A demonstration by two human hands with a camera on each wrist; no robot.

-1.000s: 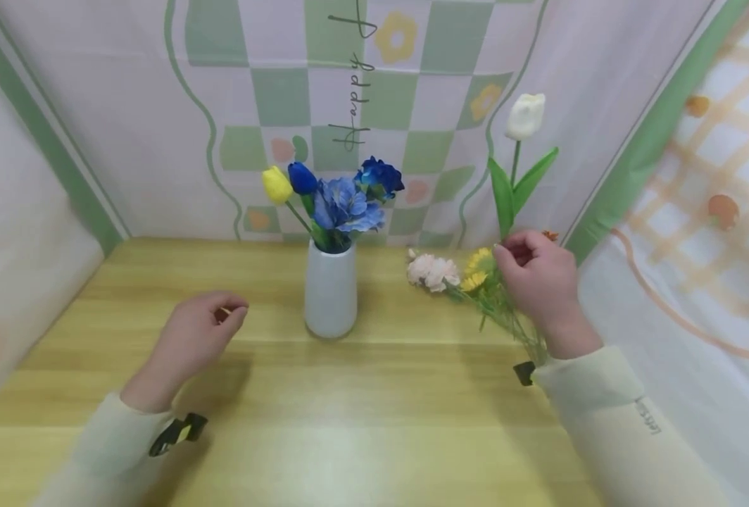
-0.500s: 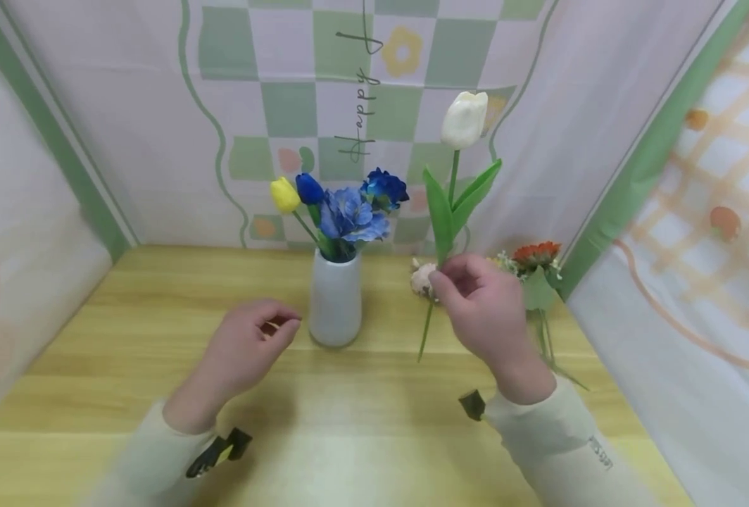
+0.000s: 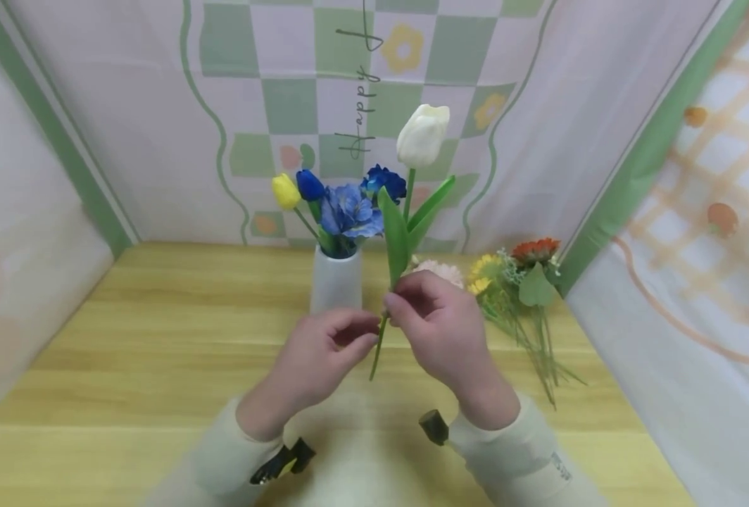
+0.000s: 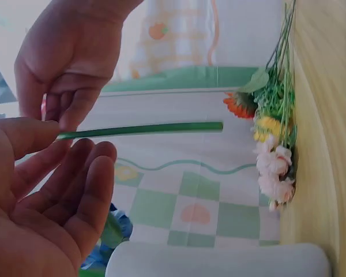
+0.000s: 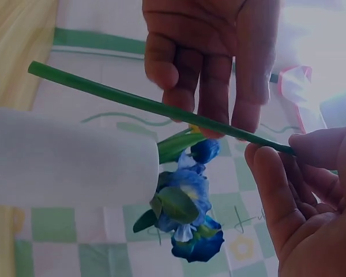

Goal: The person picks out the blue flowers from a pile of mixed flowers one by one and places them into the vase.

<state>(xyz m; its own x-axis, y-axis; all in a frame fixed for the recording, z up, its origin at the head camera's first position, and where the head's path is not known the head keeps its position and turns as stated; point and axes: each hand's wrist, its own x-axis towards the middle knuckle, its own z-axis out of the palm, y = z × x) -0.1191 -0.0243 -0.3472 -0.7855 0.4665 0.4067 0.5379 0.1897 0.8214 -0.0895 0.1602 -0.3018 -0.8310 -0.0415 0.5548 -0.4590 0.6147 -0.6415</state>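
Observation:
A white tulip (image 3: 423,136) with two green leaves stands nearly upright, tilted slightly right, in the head view. My right hand (image 3: 444,331) pinches its stem just below the leaves. Beside the lower stem is my left hand (image 3: 314,362), its fingers loosely bent and the thumb apart from them. The green stem (image 5: 127,101) crosses in front of the left fingers in the right wrist view; whether they touch it I cannot tell. Behind my left hand stands a white vase (image 3: 336,285) holding a yellow tulip (image 3: 284,191), a blue tulip (image 3: 310,184) and other blue flowers (image 3: 350,211).
At the right of the wooden table (image 3: 127,331) lie loose flowers: an orange-red bloom (image 3: 535,250), yellow blooms (image 3: 485,267) and pale pink ones (image 3: 439,270), stems toward me. A printed cloth (image 3: 286,105) rises behind the table.
My right hand has carried the white tulip leftward from the loose flowers to in front of the vase's right side. My left hand has moved right, up to the stem.

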